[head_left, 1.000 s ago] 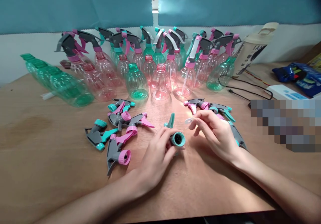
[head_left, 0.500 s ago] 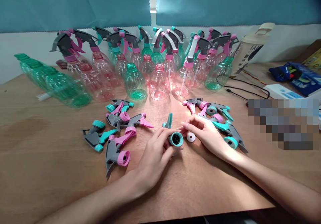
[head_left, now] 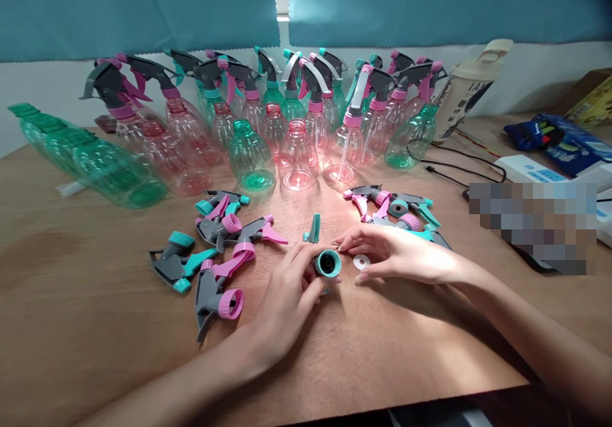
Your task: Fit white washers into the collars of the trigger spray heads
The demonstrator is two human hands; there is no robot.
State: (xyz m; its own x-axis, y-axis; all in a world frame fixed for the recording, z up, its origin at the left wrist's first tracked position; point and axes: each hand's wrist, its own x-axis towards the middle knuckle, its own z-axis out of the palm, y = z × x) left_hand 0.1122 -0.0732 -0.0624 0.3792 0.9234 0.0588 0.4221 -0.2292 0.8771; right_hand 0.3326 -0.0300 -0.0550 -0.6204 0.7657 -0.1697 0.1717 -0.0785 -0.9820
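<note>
My left hand is closed around a trigger spray head. Its teal collar faces up toward me, showing a dark inside, and the teal trigger sticks out beyond my fingers. Just to the right, my right hand has thumb and fingers spread apart. Between them is a small white washer, apparently on the table, with no grip on it that I can see. Loose pink-and-grey and teal-and-grey spray heads lie left and right of my hands, the right ones partly hidden by my right hand.
Behind stand several green bottles and pink bottles, many with spray heads fitted. At the right are a cream tumbler, a black cable, a blue packet and a blurred-out object. The table's front edge runs below my hands.
My right thumb has come away from the fingers, so that hand has opened around the washer. My left hand keeps the spray head. The view has shifted slightly.
</note>
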